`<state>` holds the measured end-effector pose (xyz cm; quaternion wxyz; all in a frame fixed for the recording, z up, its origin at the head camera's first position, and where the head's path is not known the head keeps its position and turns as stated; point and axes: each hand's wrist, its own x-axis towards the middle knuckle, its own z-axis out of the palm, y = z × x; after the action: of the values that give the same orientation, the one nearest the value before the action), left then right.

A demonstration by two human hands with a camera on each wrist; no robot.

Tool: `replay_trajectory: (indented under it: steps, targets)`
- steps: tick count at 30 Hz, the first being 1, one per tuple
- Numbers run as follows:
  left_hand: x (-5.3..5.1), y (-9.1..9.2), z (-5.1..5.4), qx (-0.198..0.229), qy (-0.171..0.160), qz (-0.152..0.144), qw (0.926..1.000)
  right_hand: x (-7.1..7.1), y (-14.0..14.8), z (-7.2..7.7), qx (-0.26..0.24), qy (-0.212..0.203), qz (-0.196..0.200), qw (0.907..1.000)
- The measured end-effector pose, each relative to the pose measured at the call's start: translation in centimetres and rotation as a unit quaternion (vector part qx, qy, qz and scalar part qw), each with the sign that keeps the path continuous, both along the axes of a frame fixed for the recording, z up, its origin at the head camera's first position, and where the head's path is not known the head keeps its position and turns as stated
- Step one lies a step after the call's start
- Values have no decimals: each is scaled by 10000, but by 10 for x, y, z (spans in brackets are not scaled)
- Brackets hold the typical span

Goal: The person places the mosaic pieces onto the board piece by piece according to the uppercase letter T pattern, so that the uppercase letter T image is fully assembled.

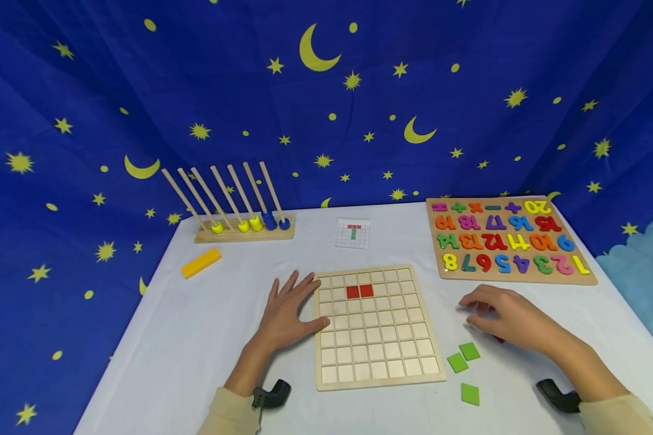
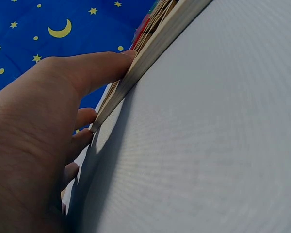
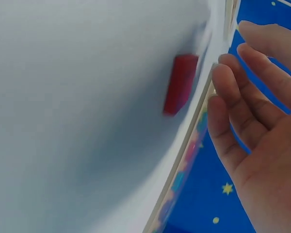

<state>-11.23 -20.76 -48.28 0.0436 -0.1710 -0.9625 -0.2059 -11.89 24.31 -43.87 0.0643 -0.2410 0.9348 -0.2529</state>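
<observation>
Twice filled with red squares (image 1: pixel 352 292) near board's (image 1: pixel 379 335) far edge, lacking green squares (image 1: pixel 458 362); with left hand (image 1: pixel 287 313) spread, right hand (image 1: pixel 506 309) slack.

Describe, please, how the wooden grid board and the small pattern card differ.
Size: the grid board is much larger than the pattern card.
Colours: the grid board holds just two red tiles, while the pattern card shows a red bar above a green stem.
Contact: the left hand touches the grid board's edge; no hand touches the pattern card.
Both bear a square grid with red near the far side.
</observation>
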Motion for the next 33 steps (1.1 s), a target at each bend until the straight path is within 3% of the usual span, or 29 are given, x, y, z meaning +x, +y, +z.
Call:
replay_trajectory:
  steps: [10,20,33]
  targets:
    - [1,0,0,17,3,-6,10000,15,24,-5,304,-101,-424,9986]
    - [1,2,2,-3,156,-27,9999,25,33,-8,701,-531,-442,9951]
    - [1,1,1,1,185,-37,9998,31,41,-14,528,-712,-766,9931]
